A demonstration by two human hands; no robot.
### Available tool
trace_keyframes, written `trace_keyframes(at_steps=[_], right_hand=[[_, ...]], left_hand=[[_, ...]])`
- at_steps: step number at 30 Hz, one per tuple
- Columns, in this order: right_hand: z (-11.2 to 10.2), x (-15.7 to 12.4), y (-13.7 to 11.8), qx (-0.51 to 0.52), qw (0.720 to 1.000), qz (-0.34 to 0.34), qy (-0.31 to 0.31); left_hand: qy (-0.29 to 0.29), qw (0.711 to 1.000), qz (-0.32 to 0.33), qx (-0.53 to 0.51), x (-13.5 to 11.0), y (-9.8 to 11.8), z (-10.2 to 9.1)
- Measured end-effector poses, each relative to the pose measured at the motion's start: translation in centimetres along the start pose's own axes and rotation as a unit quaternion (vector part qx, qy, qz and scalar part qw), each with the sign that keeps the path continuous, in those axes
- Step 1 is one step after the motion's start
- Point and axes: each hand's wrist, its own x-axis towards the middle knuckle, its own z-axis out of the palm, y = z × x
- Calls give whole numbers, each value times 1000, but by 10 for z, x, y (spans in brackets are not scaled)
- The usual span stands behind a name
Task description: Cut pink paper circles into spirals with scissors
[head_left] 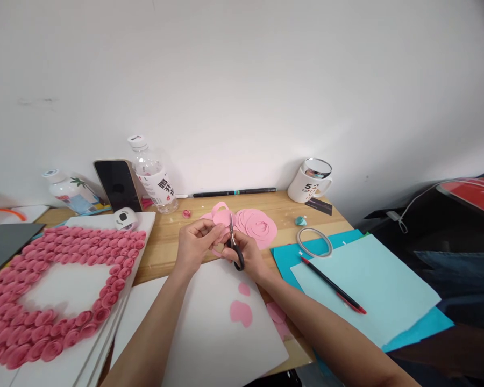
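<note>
My left hand (197,239) pinches a piece of pink paper (222,216), part of which curls up in a loop above the fingers. In my right hand (248,255) is a pair of scissors (237,257) with black handles, its blades pointing away from me against the pink paper. Just behind the hands lies a stack of pink paper spirals (258,227). Below them, a white board (210,322) carries two small pink scraps (241,313).
At left, a white board bears rows of pink paper roses (44,320). A phone (118,184), a bottle (155,183) and a mug (310,181) stand by the wall. At right, a pen (333,285) and a tape roll (314,243) lie on blue paper sheets (403,290).
</note>
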Motion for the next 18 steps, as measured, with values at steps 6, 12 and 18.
trace_keyframes(at_steps=[6,12,18], right_hand=[[-1,0,4,-15,1000,10,2],[0,0,8,3,1000,1,4],[0,0,7,2,1000,6,-20]], left_hand=[[23,1000,11,-12,1,0,0],[0,1000,6,16,-6,1,8],[5,1000,17,24,-8,2,11]])
